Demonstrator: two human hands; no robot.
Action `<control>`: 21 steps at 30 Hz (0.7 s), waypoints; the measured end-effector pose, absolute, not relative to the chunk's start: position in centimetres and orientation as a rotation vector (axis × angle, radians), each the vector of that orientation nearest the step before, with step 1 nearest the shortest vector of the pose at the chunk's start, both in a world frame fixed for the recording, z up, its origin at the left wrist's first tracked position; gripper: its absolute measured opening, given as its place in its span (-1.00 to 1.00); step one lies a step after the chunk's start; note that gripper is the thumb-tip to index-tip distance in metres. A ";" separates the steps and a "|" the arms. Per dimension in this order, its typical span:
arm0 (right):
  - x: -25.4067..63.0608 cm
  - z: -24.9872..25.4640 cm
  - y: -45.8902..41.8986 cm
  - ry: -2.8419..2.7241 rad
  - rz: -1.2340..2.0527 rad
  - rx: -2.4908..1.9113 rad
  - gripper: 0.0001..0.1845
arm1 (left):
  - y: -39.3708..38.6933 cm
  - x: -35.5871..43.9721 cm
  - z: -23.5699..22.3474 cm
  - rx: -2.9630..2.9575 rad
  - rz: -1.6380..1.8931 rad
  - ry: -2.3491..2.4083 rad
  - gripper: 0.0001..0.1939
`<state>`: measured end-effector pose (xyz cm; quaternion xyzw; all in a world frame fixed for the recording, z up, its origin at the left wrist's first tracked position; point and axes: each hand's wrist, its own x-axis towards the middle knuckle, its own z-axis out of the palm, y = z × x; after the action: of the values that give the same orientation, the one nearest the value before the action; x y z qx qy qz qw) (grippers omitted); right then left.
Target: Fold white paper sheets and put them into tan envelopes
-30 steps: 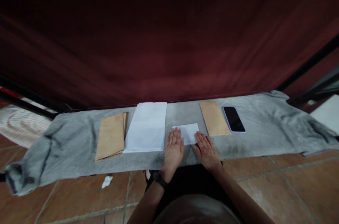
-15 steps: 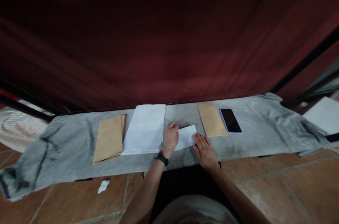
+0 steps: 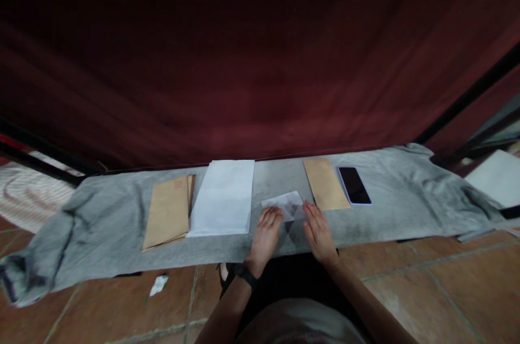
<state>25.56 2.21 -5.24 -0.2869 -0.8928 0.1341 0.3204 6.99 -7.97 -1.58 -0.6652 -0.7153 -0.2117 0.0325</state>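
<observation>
A folded sheet of white paper (image 3: 291,204) lies in front of me on the grey cloth, with shadow across its nearer part. My left hand (image 3: 267,230), a dark band at its wrist, has its fingers closed on the paper's near left part. At the paper's right end my right hand (image 3: 319,230) grips the edge, its thumb toward the near side. The undersides of the fingers are hidden. Left of my hands rests a stack of white paper (image 3: 223,198). A brown envelope (image 3: 326,184) lies just beyond my right hand.
Several brown envelopes (image 3: 166,214) are piled at the left. A phone (image 3: 355,186) lies right of the single envelope. The grey cloth (image 3: 410,198) covers a narrow bench before a dark red curtain (image 3: 260,89). A crumpled white scrap (image 3: 158,285) is on the tiled floor.
My left hand has moved from the far left part of the folded paper toward its near edge. The paper now looks more shaded, and the right hand has shifted slightly.
</observation>
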 end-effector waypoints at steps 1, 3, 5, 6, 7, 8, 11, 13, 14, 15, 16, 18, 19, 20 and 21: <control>25.5 -5.1 2.0 -2.393 0.337 -0.719 -0.38 | -8.5 7.1 -2.2 -2.083 -0.620 -2.190 -0.59; 25.4 -4.7 1.8 -2.491 0.314 -0.657 -0.39 | -9.1 7.1 -2.8 -2.126 -0.576 -2.184 -0.55; 25.1 -4.4 1.5 -2.585 0.300 -0.601 -0.40 | -9.4 6.9 -2.7 -2.125 -0.553 -2.209 -0.53; 24.9 -4.3 1.4 -2.624 0.291 -0.575 -0.41 | -9.5 6.8 -2.5 -2.116 -0.542 -2.227 -0.51; 24.7 -4.2 1.2 -2.654 0.281 -0.555 -0.41 | -9.5 6.7 -2.3 -2.110 -0.528 -2.245 -0.50; 24.6 -4.2 1.1 -2.675 0.271 -0.542 -0.41 | -9.5 6.6 -2.0 -2.104 -0.513 -2.261 -0.48; 24.2 -4.2 0.8 -2.689 0.247 -0.557 -0.42 | -9.7 7.2 -1.6 -2.093 -0.466 -2.289 -0.44; 24.0 -4.2 0.6 -2.686 0.246 -0.573 -0.42 | -9.9 8.2 -1.7 -2.068 -0.449 -2.292 -0.41; 24.0 -4.2 0.5 -2.686 0.248 -0.576 -0.42 | -10.0 8.7 -1.9 -2.046 -0.443 -2.292 -0.39; 23.9 -4.2 0.4 -2.689 0.249 -0.576 -0.43 | -10.1 9.3 -2.1 -2.023 -0.435 -2.291 -0.38; 24.0 -4.2 0.3 -2.696 0.248 -0.574 -0.43 | -10.2 9.8 -2.4 -2.001 -0.426 -2.289 -0.37; 24.1 -4.2 0.0 -2.715 0.235 -0.580 -0.43 | -10.4 10.5 -2.9 -1.971 -0.402 -2.282 -0.35; 24.1 -4.3 0.0 -2.721 0.225 -0.593 -0.44 | -10.4 10.7 -3.1 -1.964 -0.391 -2.279 -0.34; 24.2 -4.4 -0.1 -2.724 0.215 -0.607 -0.44 | -10.4 10.9 -3.3 -1.957 -0.381 -2.278 -0.33; 24.4 -4.5 -0.1 -2.721 0.205 -0.622 -0.43 | -10.4 11.0 -3.4 -1.949 -0.377 -2.280 -0.33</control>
<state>24.37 -0.10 -4.48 -0.2190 -0.9580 0.0723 0.1706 10.95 -10.40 -3.42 -0.6435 -0.7529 -0.1244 0.0593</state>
